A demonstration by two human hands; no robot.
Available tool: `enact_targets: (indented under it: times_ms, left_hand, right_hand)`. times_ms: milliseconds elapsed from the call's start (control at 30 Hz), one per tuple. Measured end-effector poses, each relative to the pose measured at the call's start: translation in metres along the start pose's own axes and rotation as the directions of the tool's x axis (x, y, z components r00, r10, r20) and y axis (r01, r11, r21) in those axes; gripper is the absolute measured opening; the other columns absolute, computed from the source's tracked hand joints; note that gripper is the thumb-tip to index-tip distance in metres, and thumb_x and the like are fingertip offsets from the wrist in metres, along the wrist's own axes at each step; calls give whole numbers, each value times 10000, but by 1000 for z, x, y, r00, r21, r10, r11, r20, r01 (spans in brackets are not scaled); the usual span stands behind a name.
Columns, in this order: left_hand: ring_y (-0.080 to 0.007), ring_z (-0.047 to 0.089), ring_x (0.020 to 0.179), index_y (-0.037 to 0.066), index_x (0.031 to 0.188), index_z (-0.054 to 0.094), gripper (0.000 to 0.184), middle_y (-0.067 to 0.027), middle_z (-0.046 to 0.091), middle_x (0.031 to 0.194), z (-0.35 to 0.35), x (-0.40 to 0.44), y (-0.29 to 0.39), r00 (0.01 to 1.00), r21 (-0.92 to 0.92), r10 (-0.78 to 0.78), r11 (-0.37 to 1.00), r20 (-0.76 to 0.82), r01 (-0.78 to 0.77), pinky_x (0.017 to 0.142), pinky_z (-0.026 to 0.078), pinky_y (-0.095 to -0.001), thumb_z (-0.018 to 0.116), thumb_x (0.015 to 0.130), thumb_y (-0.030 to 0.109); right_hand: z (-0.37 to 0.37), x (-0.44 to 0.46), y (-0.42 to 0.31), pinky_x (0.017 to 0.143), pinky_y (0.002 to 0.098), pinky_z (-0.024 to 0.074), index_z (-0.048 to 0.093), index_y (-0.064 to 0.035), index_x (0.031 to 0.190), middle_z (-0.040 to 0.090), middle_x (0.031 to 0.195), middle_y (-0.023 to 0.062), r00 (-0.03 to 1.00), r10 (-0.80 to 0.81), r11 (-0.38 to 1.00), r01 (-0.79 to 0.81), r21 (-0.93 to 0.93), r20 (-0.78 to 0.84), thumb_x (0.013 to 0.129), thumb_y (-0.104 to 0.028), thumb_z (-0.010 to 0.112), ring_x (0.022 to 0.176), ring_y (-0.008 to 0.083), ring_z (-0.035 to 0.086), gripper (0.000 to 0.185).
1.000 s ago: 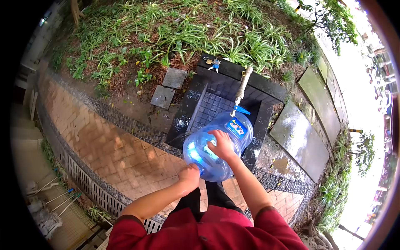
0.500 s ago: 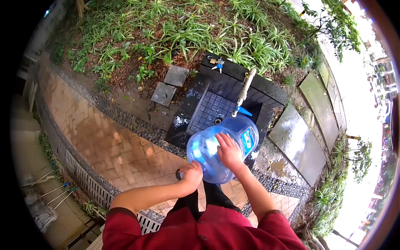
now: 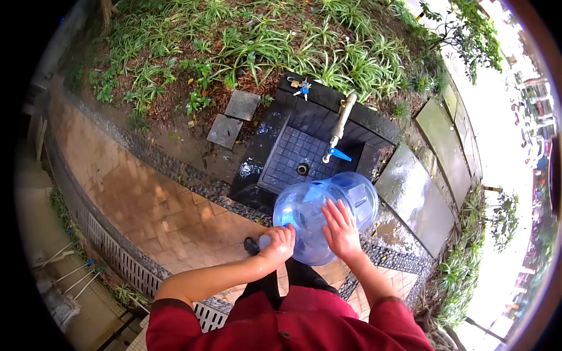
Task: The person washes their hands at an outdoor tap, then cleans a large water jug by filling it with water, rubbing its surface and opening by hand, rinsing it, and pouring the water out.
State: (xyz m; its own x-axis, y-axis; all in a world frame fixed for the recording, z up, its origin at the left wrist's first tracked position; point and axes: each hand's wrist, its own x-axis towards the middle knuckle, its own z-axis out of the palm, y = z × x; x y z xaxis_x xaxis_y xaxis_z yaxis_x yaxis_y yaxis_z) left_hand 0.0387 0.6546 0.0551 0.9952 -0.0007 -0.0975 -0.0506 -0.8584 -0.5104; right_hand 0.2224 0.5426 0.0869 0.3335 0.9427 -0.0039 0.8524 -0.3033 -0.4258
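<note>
A large clear blue water jug [image 3: 310,205] lies on its side across the near rim of a dark tiled basin [image 3: 246,175]. Its neck points left toward me, and its ribbed base is at the right. My left hand [image 3: 278,244] is wrapped round the neck. With fingers spread, my right hand [image 3: 341,229] rests flat against the jug's side. Above the basin, a pipe tap [image 3: 339,126] with a blue lever [image 3: 339,154] stands apart from the jug. The round drain [image 3: 302,169] shows in the basin floor.
Keys with a blue tag [image 3: 304,89] and a padlock [image 3: 294,83] lie on the basin's back ledge. Stone slabs [image 3: 410,196] are at the right, brick paving [image 3: 175,213] at the left, and leafy plants [image 3: 257,47] behind. My shoe [image 3: 252,245] shows beside my left hand.
The jug has moved right and toward me, away from the tap, and has turned so its label no longer faces up. Both hands moved with it. More of the basin floor shows.
</note>
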Motion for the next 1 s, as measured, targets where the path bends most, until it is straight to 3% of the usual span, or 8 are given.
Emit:
enact_targets:
  times_ms: [200,367,500,733,833,933,967,1000]
  left_hand:
    - [-320,549,649,-36,1084,589,383,-210,583,787,0,1,-5,999,1,26,1000,-24,-26,576,433,-458,450,813,197]
    - [-299,544,675,-50,1125,566,411,-184,585,812,7,1,5,987,-75,-90,992,136,101,589,433,-462,464,802,182]
    - [-306,549,731,-18,1016,585,319,-183,577,817,8,4,1,995,-22,-41,999,88,43,657,420,-451,441,820,188]
    - [-232,522,703,19,911,578,238,-109,543,765,19,4,-10,994,-35,-104,994,-25,103,673,418,-387,472,796,199]
    - [-229,538,732,22,861,610,231,-103,550,743,8,6,1,994,-155,-87,983,70,97,663,417,-409,477,792,197]
    - [-297,525,754,-13,913,612,279,-151,550,789,20,4,19,976,-233,42,972,215,9,659,410,-445,473,795,198]
    - [-330,525,769,-34,947,606,305,-185,561,829,10,1,17,966,-224,62,974,253,-4,669,411,-459,465,802,194]
    - [-357,523,785,-57,998,587,330,-220,561,880,4,1,12,995,-213,54,976,85,-34,690,411,-471,454,809,179]
  right_hand:
    - [8,-37,16,1046,475,302,491,-83,1268,430,1337,122,998,-3,999,5,33,-66,839,-174,558,1279,335,360,443]
    - [11,51,2,1063,472,263,525,-79,1228,475,1294,106,985,-141,978,154,-140,102,840,-209,556,1283,309,361,411]
    - [71,92,-33,1096,460,200,540,-71,1228,461,1343,65,835,-253,826,450,-341,489,849,-290,494,1308,270,334,440]
    - [53,2,-37,1116,458,126,403,-23,1342,368,1419,94,907,-242,803,387,-454,345,842,-251,440,1359,264,251,551]
    - [42,-26,-36,1123,446,110,303,0,1391,304,1455,115,908,-225,835,366,-410,353,823,-205,441,1379,267,210,620]
    - [64,6,-23,1119,445,163,538,11,1211,453,1337,132,899,-354,860,421,-290,257,774,-252,512,1331,299,298,511]
    - [42,30,-20,1121,452,149,570,-14,1173,466,1333,116,846,-421,875,474,-100,326,761,-272,537,1341,287,287,488]
    - [59,56,-19,1117,458,141,626,-75,1108,450,1356,85,813,-378,841,501,-203,443,773,-303,556,1348,270,275,411]
